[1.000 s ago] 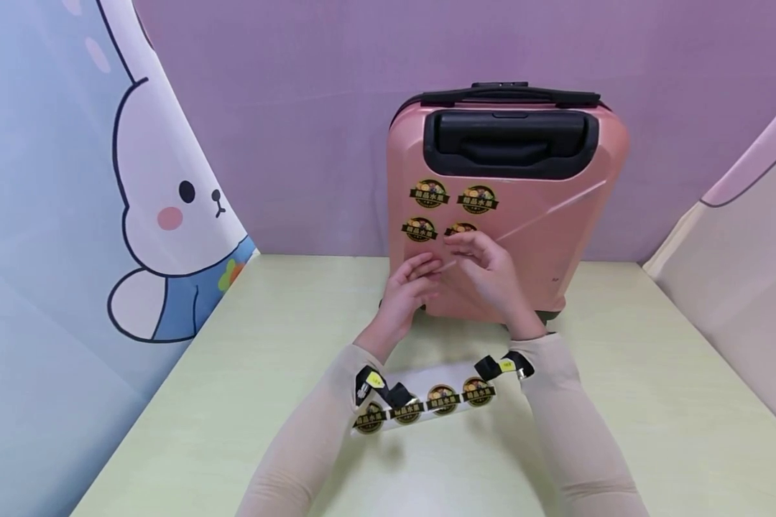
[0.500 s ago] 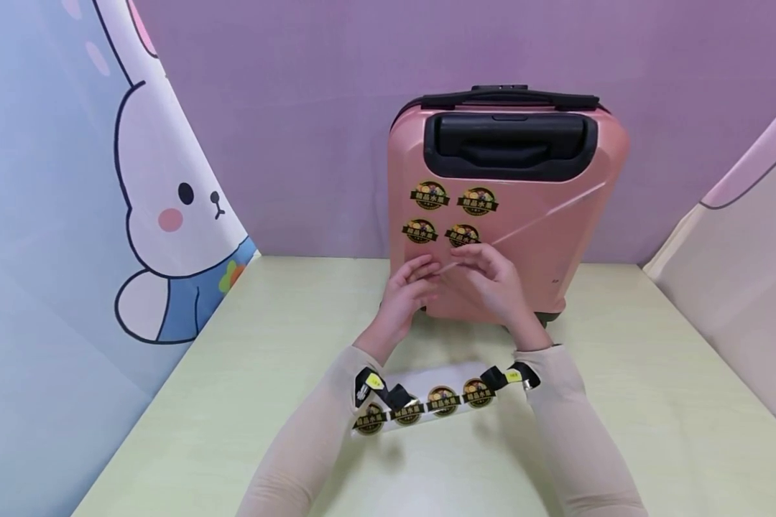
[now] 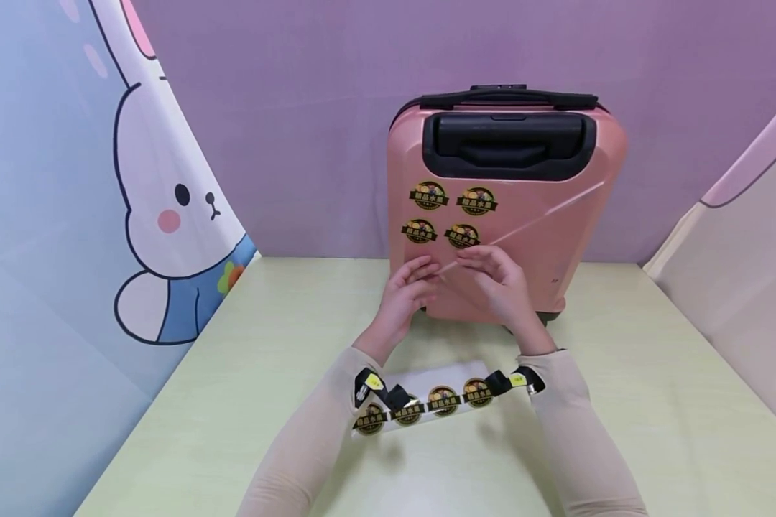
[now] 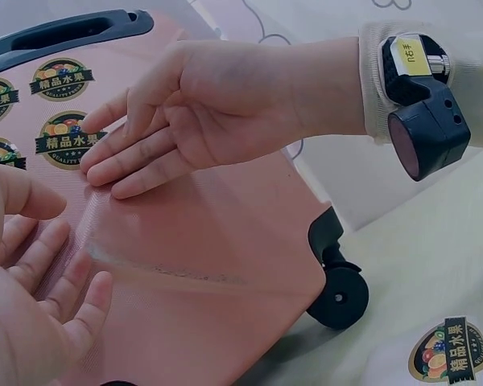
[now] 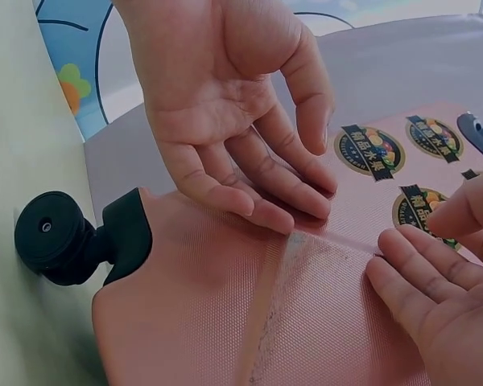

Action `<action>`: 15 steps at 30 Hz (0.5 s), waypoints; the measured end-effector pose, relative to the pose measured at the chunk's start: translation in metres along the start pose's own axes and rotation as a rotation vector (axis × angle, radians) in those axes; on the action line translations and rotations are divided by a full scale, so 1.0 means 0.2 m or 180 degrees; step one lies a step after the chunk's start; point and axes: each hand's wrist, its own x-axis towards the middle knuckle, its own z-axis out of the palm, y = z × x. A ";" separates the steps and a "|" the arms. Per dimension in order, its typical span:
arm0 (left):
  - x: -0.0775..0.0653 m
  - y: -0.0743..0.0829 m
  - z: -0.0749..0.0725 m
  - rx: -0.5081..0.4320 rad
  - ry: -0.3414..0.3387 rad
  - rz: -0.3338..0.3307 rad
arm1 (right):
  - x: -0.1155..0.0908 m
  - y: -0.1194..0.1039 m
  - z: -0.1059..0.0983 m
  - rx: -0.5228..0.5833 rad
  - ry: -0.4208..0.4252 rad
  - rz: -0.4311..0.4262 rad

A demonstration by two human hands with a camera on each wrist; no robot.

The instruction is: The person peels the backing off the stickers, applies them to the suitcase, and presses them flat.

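A pink suitcase (image 3: 524, 251) stands upright at the back of the table, its black handle at the top. Several round black-and-gold stickers (image 3: 477, 202) are on its upper left face. My left hand (image 3: 404, 294) lies against the lower left face, fingers relaxed and holding nothing. Just below the lower right sticker (image 3: 462, 235), my right hand (image 3: 498, 276) has its fingertips at the suitcase face, also holding nothing. In the left wrist view the right fingers (image 4: 141, 165) extend beside that sticker. A diagonal ridge (image 5: 266, 322) runs across the face between the hands.
On the table in front of the suitcase lies a white sticker sheet (image 3: 427, 380) with a row of stickers, partly under the wrists. Black wheels (image 4: 338, 297) show at the suitcase's base. A purple cloth (image 3: 284, 143) hangs behind, with printed cloths at both sides.
My right hand has drawn down and slightly right, uncovering the lower right sticker on the suitcase. My left hand has stayed almost in place.
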 end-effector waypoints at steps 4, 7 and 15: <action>0.00 0.00 0.00 0.0001 0.0002 -0.0018 | 0.00 0.00 0.00 0.0015 0.0057 -0.0023; 0.00 0.00 0.00 0.0014 -0.0002 -0.0024 | -0.01 0.01 0.00 0.0023 0.0085 -0.0013; -0.01 0.00 -0.01 0.0036 0.0013 -0.0049 | -0.01 0.01 0.00 -0.0039 0.0104 -0.0015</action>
